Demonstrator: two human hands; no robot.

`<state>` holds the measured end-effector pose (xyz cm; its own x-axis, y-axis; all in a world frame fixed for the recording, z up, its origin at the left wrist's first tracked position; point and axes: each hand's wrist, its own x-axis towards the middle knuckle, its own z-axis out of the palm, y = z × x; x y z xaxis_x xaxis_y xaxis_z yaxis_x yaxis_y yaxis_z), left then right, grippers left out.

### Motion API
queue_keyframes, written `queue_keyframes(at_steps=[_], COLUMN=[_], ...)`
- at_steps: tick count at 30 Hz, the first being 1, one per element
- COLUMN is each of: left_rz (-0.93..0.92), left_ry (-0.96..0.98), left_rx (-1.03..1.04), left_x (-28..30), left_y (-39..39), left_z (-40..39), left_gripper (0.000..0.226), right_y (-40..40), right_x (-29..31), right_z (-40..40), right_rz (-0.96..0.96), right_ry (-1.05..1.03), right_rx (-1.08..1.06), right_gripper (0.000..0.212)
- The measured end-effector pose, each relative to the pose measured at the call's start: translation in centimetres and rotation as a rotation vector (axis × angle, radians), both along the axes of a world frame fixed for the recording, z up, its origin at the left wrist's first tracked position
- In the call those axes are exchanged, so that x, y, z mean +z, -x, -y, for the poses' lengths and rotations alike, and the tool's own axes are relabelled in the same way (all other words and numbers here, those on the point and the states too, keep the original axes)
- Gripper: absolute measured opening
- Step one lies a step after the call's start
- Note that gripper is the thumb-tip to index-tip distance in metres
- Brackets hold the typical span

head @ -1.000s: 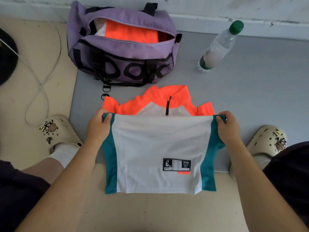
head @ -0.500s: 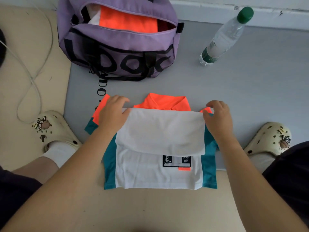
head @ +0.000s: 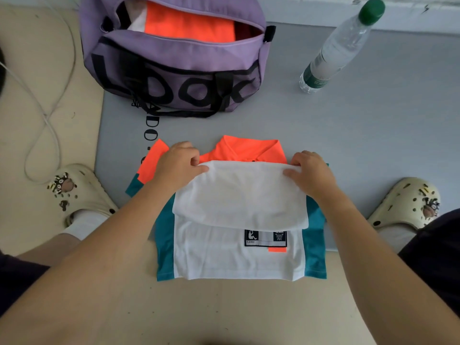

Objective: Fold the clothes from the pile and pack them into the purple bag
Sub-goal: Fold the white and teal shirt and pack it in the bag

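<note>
A white shirt (head: 239,255) with teal sides and an orange collar lies on the floor in front of me, partly folded, a white flap turned over its middle. My left hand (head: 178,165) pinches the flap's upper left corner. My right hand (head: 310,174) pinches the upper right corner. The purple bag (head: 174,68) stands unzipped beyond the shirt, with an orange and white garment (head: 189,23) inside.
A clear water bottle (head: 341,46) with a green cap leans at the back right on the grey mat (head: 373,135). My two cream clogs (head: 77,192) flank the shirt. A white cable (head: 47,115) loops on the beige floor at left.
Both hands carried the shirt's lifted edge forward and down, laying a white flap over the middle. The view also tilted closer to the bag.
</note>
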<state>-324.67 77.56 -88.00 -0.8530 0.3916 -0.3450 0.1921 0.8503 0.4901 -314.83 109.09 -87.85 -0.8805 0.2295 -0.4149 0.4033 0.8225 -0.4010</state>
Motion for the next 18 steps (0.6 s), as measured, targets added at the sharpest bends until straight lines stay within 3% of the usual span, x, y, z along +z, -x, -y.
queue_keyframes(at_steps=[2, 5, 10, 14, 18], left_rz=[0.087, 0.179, 0.327, 0.059, -0.223], left_ry=[-0.045, 0.098, 0.345, 0.289, 0.136], left_rx=[-0.026, -0.085, -0.198, -0.077, 0.088], left_x=[0.3, 0.7, 3.2, 8.7, 16.8], left_y=[0.0, 0.3, 0.4, 1.3, 3.3], left_z=[0.1, 1.0, 1.2, 0.7, 0.3], left_gripper=[0.042, 0.041, 0.063, 0.071, 0.060], right_y=[-0.3, -0.9, -0.7, 0.4, 2.8], right_x=[0.3, 1.3, 4.8, 10.4, 18.6], right_z=[-0.3, -0.9, -1.2, -1.5, -1.9], right_rz=[0.002, 0.118, 0.402, 0.163, -0.120], right_ry=[0.066, 0.074, 0.001, 0.009, -0.039], right_rx=[-0.019, 0.004, 0.148, 0.019, -0.095], right_gripper=[0.011, 0.013, 0.046, 0.061, 0.061])
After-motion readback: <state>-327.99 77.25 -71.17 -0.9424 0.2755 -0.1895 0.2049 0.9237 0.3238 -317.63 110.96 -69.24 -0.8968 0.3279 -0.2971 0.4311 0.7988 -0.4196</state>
